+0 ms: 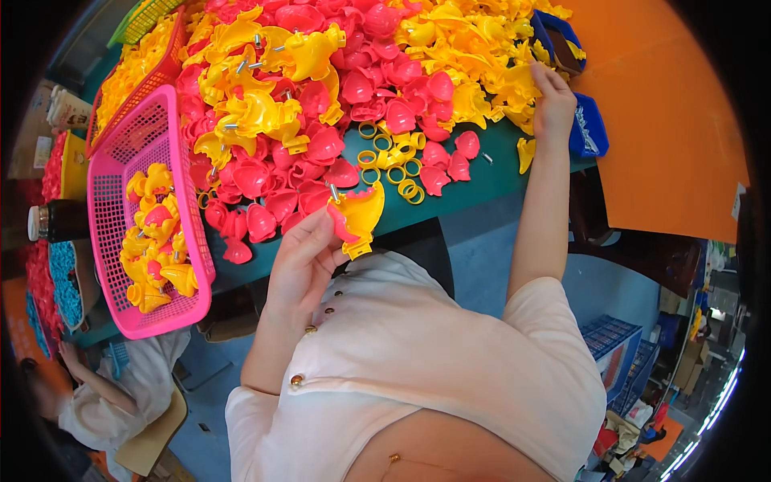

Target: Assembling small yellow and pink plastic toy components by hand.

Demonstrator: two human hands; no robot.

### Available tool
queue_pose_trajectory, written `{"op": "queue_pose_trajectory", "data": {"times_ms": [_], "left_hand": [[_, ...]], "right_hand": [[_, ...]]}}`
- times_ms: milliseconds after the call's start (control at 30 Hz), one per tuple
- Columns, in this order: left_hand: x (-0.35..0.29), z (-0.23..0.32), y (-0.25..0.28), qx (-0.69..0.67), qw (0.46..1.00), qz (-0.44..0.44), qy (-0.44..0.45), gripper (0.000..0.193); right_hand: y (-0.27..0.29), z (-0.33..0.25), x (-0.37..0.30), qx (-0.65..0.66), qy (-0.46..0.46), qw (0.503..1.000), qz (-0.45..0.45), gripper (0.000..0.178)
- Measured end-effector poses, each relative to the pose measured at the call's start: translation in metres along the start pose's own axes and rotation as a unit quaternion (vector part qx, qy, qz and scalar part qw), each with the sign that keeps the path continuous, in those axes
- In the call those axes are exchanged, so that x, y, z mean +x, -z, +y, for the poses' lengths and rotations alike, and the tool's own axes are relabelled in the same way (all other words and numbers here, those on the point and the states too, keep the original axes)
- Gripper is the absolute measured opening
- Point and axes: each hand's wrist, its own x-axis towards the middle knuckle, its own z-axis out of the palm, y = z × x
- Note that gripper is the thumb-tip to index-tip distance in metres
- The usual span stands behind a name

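Close to my body, my left hand (307, 251) pinches a yellow plastic shell half (363, 213). A pink shell piece (341, 223) sits against its inner side, by my fingers, and a small metal pin (334, 192) sticks out at the upper left. My right hand (554, 106) is stretched out to the far right of the pile, its fingers closed at the edge of a yellow plastic shell piece (516, 86); the thumb's grip is partly hidden. Just right of that hand stands a blue bin (598, 143) with small metal pins.
Pink shells (301, 173) and yellow shells (458, 40) heap over the green table (486, 186). Yellow rings (393, 174) lie near the front edge. A pink basket (205, 277) at left holds assembled yellow-and-pink pieces. Another blue bin (554, 20) stands far right. Another person (120, 394) sits lower left.
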Motion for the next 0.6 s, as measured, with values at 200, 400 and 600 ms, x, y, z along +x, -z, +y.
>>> {"op": "queue_pose_trajectory", "data": {"times_ms": [200,400,600], "left_hand": [[0.003,0.002,-0.011,-0.024,0.999,-0.021,-0.013,0.038],[0.009,0.007,-0.035,0.011,0.992,-0.094,-0.082,0.046],[0.004,0.012,-0.006,-0.292,0.935,-0.196,0.054,0.057]], "right_hand": [[-0.019,-0.026,-0.031,0.077,-0.090,0.993,0.001,0.016],[-0.071,-0.056,-0.128,0.096,-0.163,0.956,-0.225,0.006],[-0.091,-0.039,-0.157,0.132,0.002,0.945,-0.301,0.013]]}}
